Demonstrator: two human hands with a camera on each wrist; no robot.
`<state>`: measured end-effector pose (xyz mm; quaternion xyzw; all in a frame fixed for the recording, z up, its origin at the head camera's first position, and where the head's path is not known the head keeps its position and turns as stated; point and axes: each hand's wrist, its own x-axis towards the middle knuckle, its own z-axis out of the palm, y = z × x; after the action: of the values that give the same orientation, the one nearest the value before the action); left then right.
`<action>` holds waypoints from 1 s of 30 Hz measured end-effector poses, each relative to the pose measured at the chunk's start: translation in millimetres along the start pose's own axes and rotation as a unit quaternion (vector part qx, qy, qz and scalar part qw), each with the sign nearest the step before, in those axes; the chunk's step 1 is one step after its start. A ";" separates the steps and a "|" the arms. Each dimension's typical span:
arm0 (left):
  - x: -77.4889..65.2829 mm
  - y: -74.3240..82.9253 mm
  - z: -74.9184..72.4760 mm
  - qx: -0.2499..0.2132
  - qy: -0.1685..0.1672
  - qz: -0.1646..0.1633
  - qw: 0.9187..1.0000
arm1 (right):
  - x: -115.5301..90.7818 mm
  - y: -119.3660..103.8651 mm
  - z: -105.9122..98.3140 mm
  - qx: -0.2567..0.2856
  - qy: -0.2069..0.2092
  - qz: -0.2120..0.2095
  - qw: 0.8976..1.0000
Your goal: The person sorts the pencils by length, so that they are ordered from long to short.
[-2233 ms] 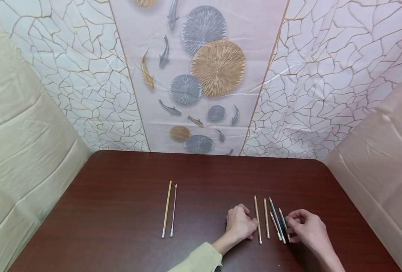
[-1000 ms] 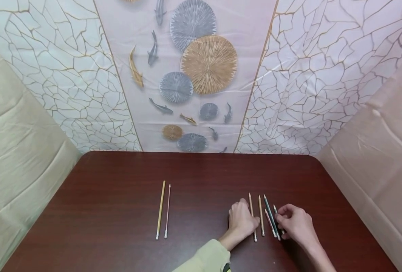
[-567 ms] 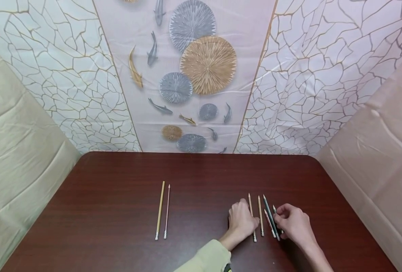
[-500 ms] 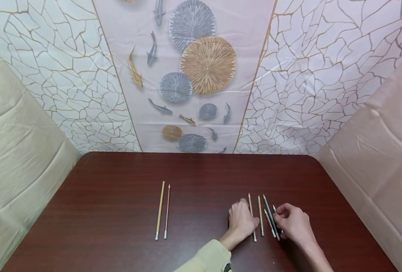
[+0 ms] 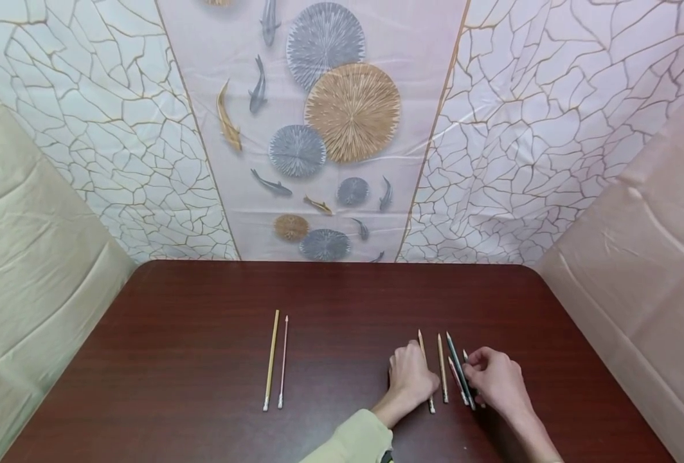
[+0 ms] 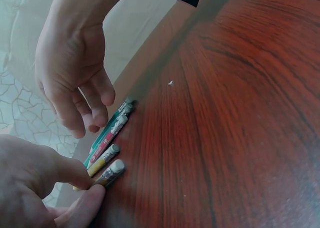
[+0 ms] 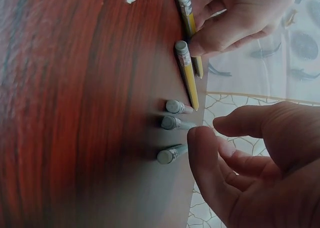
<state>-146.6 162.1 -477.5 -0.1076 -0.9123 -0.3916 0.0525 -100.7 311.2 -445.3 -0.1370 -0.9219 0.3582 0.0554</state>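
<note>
My left hand pinches a yellow pencil near its eraser end, between thumb and finger. Just right of it lies a second yellow pencil. Beside that are a short red pencil, a long green pencil and a short green pencil, their erasers towards me. My right hand is over the short green pencil and covers most of it in the head view. In the right wrist view its fingers are loosely bent, with a gap between thumb and forefinger.
A long yellow pencil and a thin pink pencil lie side by side left of centre on the dark red-brown table. A small white scrap is on the wood. Patterned cloth hangs behind the table.
The yellow pencil at my left hand has shifted slightly left at its tip, widening the gap to the second one. My right hand has edged a little left.
</note>
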 end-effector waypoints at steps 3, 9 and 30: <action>-0.1 0.7 -0.5 0.002 -0.003 -0.003 1.000 | 0.4 -0.3 1.6 -0.015 0.001 -0.002 1.000; -0.9 -2.3 -3.6 -0.022 -0.014 -0.021 0.999 | 0.6 -3.5 6.4 -0.044 -0.004 0.001 0.999; -1.0 -3.4 -12.7 -0.057 -0.036 -0.031 0.997 | 5.8 -11.6 4.8 -0.160 -0.012 -0.015 0.987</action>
<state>-146.3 150.4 -471.3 -0.0958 -0.8926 -0.4406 0.0014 -109.7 301.6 -441.1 -0.1256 -0.9699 0.2067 0.0274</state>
